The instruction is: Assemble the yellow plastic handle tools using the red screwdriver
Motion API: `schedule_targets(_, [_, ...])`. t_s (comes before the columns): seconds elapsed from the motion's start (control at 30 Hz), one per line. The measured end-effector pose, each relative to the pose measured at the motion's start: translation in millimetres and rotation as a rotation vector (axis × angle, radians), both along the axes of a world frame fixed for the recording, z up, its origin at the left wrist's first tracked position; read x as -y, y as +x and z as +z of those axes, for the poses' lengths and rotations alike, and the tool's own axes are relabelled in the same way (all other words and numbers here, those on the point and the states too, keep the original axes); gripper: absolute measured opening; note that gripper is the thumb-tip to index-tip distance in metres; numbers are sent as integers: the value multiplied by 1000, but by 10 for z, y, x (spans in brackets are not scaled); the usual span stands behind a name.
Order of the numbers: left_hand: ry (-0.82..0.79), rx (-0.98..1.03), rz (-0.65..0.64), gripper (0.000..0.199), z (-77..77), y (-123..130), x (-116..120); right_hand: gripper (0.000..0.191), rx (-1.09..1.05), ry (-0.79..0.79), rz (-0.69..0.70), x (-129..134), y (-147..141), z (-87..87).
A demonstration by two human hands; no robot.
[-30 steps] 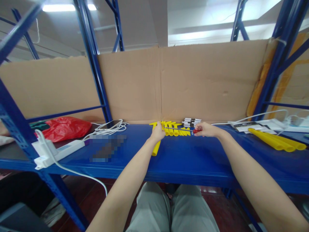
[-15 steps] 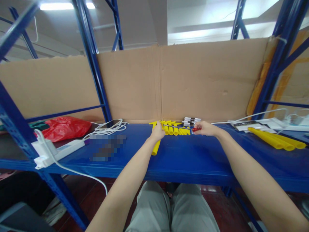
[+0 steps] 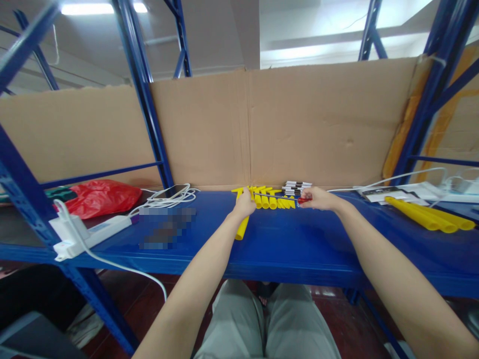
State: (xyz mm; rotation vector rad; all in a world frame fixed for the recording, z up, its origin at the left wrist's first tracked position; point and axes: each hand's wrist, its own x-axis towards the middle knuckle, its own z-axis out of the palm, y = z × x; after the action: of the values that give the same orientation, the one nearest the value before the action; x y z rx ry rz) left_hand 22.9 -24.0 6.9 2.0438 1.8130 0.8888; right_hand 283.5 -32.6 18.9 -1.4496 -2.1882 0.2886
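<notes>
My left hand (image 3: 245,203) is closed around a yellow T-shaped tube piece (image 3: 241,229), whose round lower end sticks out below the fist. In my right hand (image 3: 318,199) is a screwdriver with a red handle (image 3: 304,200), gripped between the fingers. Its long thin shaft (image 3: 277,196) points left, and the tip meets the yellow piece at my left hand. Behind the shaft several more yellow T-shaped pieces (image 3: 265,202) lie in a row. Small white-and-black packets (image 3: 297,187) are stacked beside them, just behind my right hand.
Yellow tubes (image 3: 422,213) lie on the right of the blue shelf (image 3: 299,249). To the left are a white power strip (image 3: 93,234), a coiled white cable (image 3: 168,197) and a red plastic bag (image 3: 107,198). Cardboard (image 3: 318,124) stands along the back; blue uprights (image 3: 144,99) flank it.
</notes>
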Motion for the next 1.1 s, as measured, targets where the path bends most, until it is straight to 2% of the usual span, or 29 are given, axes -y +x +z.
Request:
schedule_targets(0.43, [-13,-30,10,36,13,8,15,27,12,39,7,-53,16,-41])
schedule_targets(0.6, [-3,-64,-5,35,9,10,19,22,35,-43,-101,13,-73,-13])
schedule_targets(0.7, [-2,-65,-8,34,3,4,17,17,137,57,-154,44,-118,22])
schedule_targets(0.8, [-17,-60,-7,36,3,1,17,11,205,139,-97,43,-114,45])
schedule_targets(0.9, [-23,-64,-10,37,9,4,22,9,223,98,-55,31,-89,41])
schedule_targets(1.1, [-39,-94,-24,42,25,12,33,11,250,113,-181,36,-121,11])
